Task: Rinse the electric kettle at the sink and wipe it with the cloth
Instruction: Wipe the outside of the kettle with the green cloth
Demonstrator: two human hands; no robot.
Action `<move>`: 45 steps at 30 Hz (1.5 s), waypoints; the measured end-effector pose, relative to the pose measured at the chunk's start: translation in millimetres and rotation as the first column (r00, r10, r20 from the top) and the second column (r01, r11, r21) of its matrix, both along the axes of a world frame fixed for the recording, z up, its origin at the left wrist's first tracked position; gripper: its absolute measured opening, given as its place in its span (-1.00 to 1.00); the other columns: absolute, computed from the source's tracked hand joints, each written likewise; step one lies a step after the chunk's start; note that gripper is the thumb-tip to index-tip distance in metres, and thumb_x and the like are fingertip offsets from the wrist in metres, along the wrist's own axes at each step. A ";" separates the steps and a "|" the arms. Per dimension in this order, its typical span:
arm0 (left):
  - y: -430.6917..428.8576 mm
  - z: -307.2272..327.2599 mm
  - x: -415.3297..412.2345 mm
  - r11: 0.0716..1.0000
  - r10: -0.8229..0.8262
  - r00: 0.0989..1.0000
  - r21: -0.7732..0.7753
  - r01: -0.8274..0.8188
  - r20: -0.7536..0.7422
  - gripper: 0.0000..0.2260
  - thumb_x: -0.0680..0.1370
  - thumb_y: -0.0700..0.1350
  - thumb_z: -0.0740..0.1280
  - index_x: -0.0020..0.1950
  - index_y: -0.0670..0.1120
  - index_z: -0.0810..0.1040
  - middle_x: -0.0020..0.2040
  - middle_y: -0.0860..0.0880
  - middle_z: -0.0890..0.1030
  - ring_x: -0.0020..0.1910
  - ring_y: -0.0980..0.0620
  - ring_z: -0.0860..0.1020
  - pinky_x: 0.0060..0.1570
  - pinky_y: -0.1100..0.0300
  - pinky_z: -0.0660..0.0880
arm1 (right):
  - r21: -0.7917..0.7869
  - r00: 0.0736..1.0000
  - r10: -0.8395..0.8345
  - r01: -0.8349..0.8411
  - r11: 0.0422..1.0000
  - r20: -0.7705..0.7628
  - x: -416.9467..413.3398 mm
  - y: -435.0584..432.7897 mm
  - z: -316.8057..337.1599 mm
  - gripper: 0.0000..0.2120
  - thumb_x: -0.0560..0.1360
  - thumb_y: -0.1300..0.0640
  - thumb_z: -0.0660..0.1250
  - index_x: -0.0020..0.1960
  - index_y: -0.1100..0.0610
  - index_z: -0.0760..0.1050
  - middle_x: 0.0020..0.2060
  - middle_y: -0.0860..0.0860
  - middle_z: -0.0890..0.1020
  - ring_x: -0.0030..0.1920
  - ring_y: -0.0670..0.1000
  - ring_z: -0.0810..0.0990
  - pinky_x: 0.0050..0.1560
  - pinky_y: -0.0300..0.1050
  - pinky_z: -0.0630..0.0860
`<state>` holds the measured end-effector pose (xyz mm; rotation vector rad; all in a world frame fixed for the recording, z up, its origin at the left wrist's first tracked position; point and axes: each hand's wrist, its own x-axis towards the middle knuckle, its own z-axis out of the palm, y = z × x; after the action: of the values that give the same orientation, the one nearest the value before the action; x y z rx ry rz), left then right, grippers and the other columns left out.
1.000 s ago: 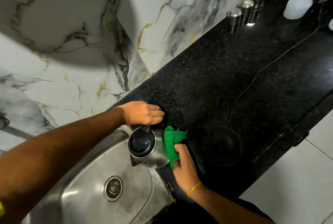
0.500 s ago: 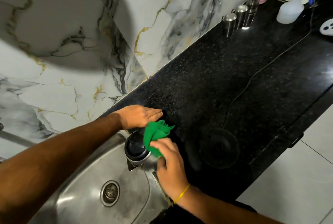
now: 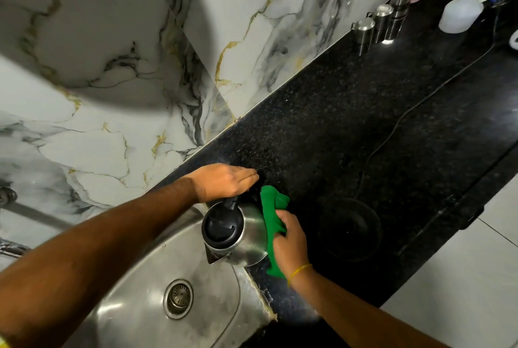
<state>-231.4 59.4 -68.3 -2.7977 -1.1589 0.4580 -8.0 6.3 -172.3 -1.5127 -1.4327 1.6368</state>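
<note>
Head view: electric kettle [image 3: 238, 233] stood at the sink [image 3: 134, 300] rim. Left hand [image 3: 224, 183], fingers curled over its handle, steadied it — right hand [image 3: 290, 244] pressed the green cloth [image 3: 273, 217] flat against its side, likely mid-wipe.

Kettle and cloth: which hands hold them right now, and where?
The left hand grips the kettle by its handle at the top. The right hand holds the green cloth, bunched, pressed against the kettle's side.
</note>
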 end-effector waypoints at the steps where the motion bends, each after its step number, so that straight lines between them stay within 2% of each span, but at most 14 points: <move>1: 0.2 -1.2 -0.7 1.000 0.004 1.000 -0.001 -0.004 0.002 -0.65 0.59 -0.30 0.27 0.37 -0.33 0.41 0.28 -0.30 0.58 0.18 -0.22 0.63 -0.01 -0.03 0.67 | 0.002 1.000 -0.001 0.001 1.000 -0.011 -6.0 7.2 6.1 -0.46 0.36 0.55 0.18 0.23 0.20 0.60 0.10 0.06 0.58 0.23 0.14 0.58 0.25 -0.20 0.43; 5: 1.0 -5.6 -2.9 1.000 0.025 0.999 -0.010 -0.025 0.020 -0.66 0.63 -0.24 0.02 0.36 -0.31 0.36 0.23 -0.26 0.57 0.15 -0.21 0.61 -0.01 -0.06 0.65 | 0.227 0.997 0.063 -0.051 0.972 -0.049 -18.7 5.2 37.0 -0.46 0.29 0.47 0.17 0.14 0.09 0.60 0.11 -0.01 0.58 0.17 0.11 0.57 0.27 0.02 0.52; 8: 1.0 -8.6 -3.6 0.999 0.038 0.998 -0.031 -0.037 0.040 -0.68 0.65 -0.24 0.05 0.37 -0.28 0.33 0.22 -0.23 0.54 0.13 -0.19 0.59 -0.01 -0.07 0.62 | 0.409 0.994 0.097 -0.067 0.910 -0.053 -10.0 -20.7 49.3 -0.45 0.26 0.36 0.15 0.15 -0.05 0.51 0.11 -0.13 0.53 0.12 0.01 0.53 0.17 -0.12 0.49; 11: 2.4 -8.6 -2.6 0.997 0.054 0.998 -0.049 -0.052 0.044 -0.70 0.65 -0.24 0.10 0.38 -0.28 0.33 0.18 -0.21 0.54 0.08 -0.19 0.58 0.00 -0.07 0.59 | 0.465 0.977 0.209 -0.162 0.870 -0.050 4.8 -49.1 43.9 -0.47 0.29 0.32 0.14 0.18 -0.08 0.41 0.14 -0.13 0.46 0.19 -0.04 0.49 0.24 -0.18 0.45; 15: 1.6 -6.2 -0.4 0.997 0.074 0.997 -0.031 -0.073 0.027 -0.71 0.66 -0.21 0.19 0.37 -0.28 0.38 0.11 -0.19 0.56 -0.02 -0.18 0.59 -0.05 -0.06 0.58 | 0.444 0.943 0.327 -0.318 0.838 0.059 19.1 -70.9 20.8 -0.60 0.29 0.32 0.17 0.05 -0.03 0.34 0.12 -0.08 0.39 0.13 0.05 0.47 0.15 0.00 0.47; 18: 0.1 -5.4 0.9 0.993 0.113 0.994 -0.034 -0.113 0.010 -0.72 0.64 -0.20 0.26 0.33 -0.26 0.42 0.05 -0.17 0.58 -0.09 -0.18 0.60 -0.09 -0.06 0.58 | 0.345 0.965 0.253 -0.263 0.901 0.076 22.3 -63.8 11.3 -0.56 0.23 0.37 0.20 -0.07 -0.08 0.21 -0.02 -0.11 0.32 -0.03 0.04 0.43 0.08 0.04 0.45; 21: -3.0 -4.4 0.9 0.976 0.214 0.976 -0.032 -0.215 -0.038 -0.76 0.65 -0.13 0.25 0.29 -0.17 0.43 0.04 -0.12 0.58 -0.12 -0.16 0.61 -0.07 -0.05 0.57 | 0.234 0.990 0.116 -0.130 0.963 0.074 18.5 -41.4 10.6 -0.60 0.24 0.41 0.26 0.00 0.08 0.35 -0.05 -0.03 0.37 -0.02 0.09 0.46 0.12 0.03 0.45; 24: -7.1 -1.9 -0.8 0.945 0.324 0.944 -0.021 -0.326 -0.062 -0.78 0.67 -0.07 0.22 0.25 -0.14 0.44 0.02 -0.12 0.59 -0.13 -0.17 0.62 -0.08 -0.08 0.57 | 0.225 0.998 0.051 -0.060 0.973 0.047 12.0 -17.5 18.7 -0.58 0.26 0.48 0.29 0.10 0.26 0.49 0.00 0.09 0.48 0.07 0.11 0.52 0.22 0.08 0.49; 30: -12.0 -1.6 -2.6 0.886 0.460 0.882 -0.011 -0.463 -0.100 -0.81 0.65 -0.05 0.22 0.20 -0.12 0.42 0.00 -0.12 0.59 -0.15 -0.19 0.63 -0.12 -0.10 0.58 | 0.455 0.991 0.119 -0.081 0.887 -0.055 9.9 -21.3 43.6 -0.56 0.27 0.39 0.26 0.13 0.18 0.51 -0.01 -0.06 0.45 0.02 -0.02 0.52 0.13 -0.16 0.51; 34: -18.5 -2.5 -2.9 0.841 0.538 0.838 0.000 -0.541 -0.091 -0.83 0.60 -0.06 0.31 0.13 -0.08 0.42 -0.05 -0.10 0.60 -0.19 -0.17 0.64 -0.20 -0.06 0.59 | 0.473 0.971 0.232 -0.181 0.862 -0.052 20.0 -51.7 32.0 -0.65 0.29 0.32 0.29 0.05 0.08 0.43 -0.08 -0.09 0.41 -0.04 -0.06 0.48 0.05 -0.22 0.48; 36: -21.4 -2.6 -1.7 0.817 0.574 0.813 0.005 -0.576 -0.096 -0.82 0.56 -0.08 0.37 0.09 -0.08 0.44 -0.07 -0.10 0.62 -0.20 -0.17 0.65 -0.23 -0.01 0.57 | 0.409 0.966 0.256 -0.226 0.884 -0.021 26.5 -64.5 17.9 -0.67 0.28 0.31 0.30 -0.02 0.02 0.37 -0.12 -0.10 0.41 -0.07 -0.12 0.45 0.02 -0.27 0.46; 39: -27.4 1.1 1.4 0.742 0.666 0.739 -0.010 -0.670 -0.100 -0.81 0.51 -0.10 0.41 0.01 -0.09 0.43 -0.09 -0.13 0.63 -0.19 -0.19 0.65 -0.23 0.01 0.54 | 0.277 0.974 0.227 -0.224 0.934 0.023 30.8 -68.2 1.1 -0.69 0.27 0.33 0.32 -0.12 0.03 0.32 -0.19 -0.14 0.39 -0.15 -0.17 0.41 -0.07 -0.35 0.39; 41: -31.6 3.6 3.9 0.669 0.739 0.668 -0.022 -0.743 -0.089 -0.81 0.46 -0.13 0.42 -0.01 -0.11 0.45 -0.08 -0.16 0.65 -0.12 -0.23 0.65 -0.16 -0.01 0.55 | 0.200 0.990 0.141 -0.142 0.969 0.022 28.6 -56.6 -1.8 -0.67 0.27 0.37 0.35 -0.15 0.05 0.31 -0.23 -0.13 0.39 -0.19 -0.10 0.41 -0.11 -0.38 0.39; 45: -43.1 5.5 14.2 0.517 0.855 0.515 0.010 -0.856 -0.059 -0.84 0.45 -0.13 0.40 -0.03 -0.16 0.54 -0.06 -0.24 0.67 -0.05 -0.28 0.64 -0.10 -0.04 0.55 | 0.095 0.997 -0.073 0.074 0.993 -0.016 21.2 -16.5 8.4 -0.64 0.31 0.43 0.39 -0.04 0.08 0.43 -0.13 0.08 0.60 -0.10 0.10 0.60 0.03 0.01 0.59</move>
<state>-217.2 16.2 -62.8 -1.9469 -2.4952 0.5765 13.1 -10.3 -163.9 -1.4818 -1.4110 1.5100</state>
